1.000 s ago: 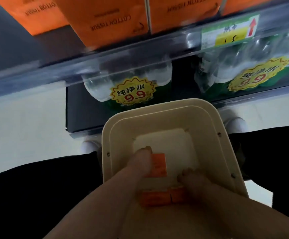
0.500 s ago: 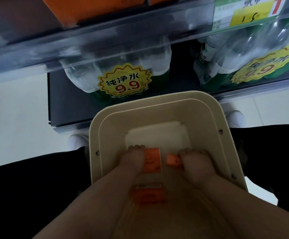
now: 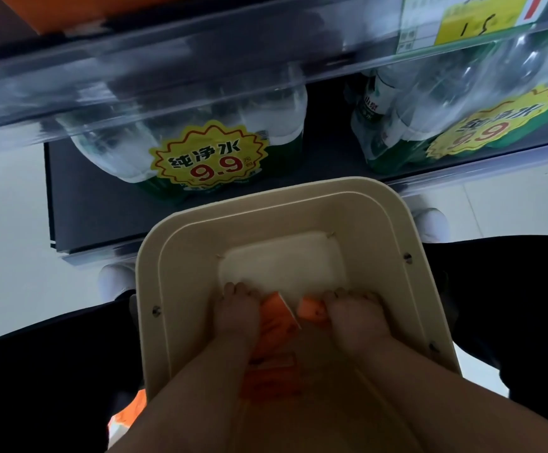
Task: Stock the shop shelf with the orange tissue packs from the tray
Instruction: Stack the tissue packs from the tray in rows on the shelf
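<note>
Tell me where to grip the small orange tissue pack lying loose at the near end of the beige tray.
Take the small orange tissue pack across its two long edges, coming straight down from above between the forearms. It lies flat on the floor of the beige plastic tray, broad face up, so only its thin sides offer opposing faces. Both the left hand and right hand look occupied already.

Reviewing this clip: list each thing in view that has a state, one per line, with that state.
Left hand: inside the tray, gripping an orange pack.
Right hand: inside the tray, gripping another orange pack.
Left-hand pack: tilted, partly raised.
Right-hand pack: tilted at the fingertips.
Third pack: lying loose between the forearms.
Tray: nearly empty, on the person's lap.
Water bottle packs: shelved, wrapped.
</note>
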